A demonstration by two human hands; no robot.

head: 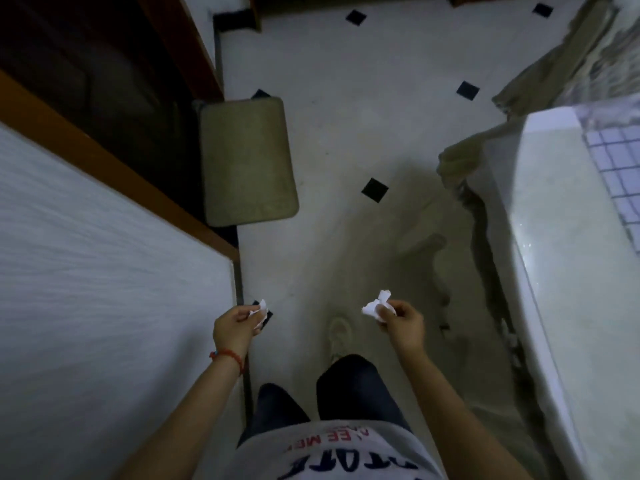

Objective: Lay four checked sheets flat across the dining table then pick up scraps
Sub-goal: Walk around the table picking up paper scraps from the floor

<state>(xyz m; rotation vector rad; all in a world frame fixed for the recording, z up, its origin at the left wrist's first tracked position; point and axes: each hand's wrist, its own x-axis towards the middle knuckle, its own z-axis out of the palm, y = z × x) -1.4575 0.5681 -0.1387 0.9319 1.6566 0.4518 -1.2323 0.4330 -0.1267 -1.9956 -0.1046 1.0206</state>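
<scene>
While the worktop (554, 237) at the right edge carries a checked sheet (620, 168) lying flat, the person stands on the tiled floor (346, 133) beside it. Left hand (232, 327) pinches one crumpled paper scrap (261, 311), right hand (403, 322) another scrap (375, 306). Judged featherlight, soft, easily torn; a fingertip pinch on the bunched middle suffices.

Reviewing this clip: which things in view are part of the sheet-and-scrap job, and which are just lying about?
Part of the job:
- paper scrap pinched in the left hand
- crumpled scrap pinched in the right hand
- checked sheet on the table at right

Just lying about:
- beige mat on the floor
- brown cloth hanging beside the table
</scene>
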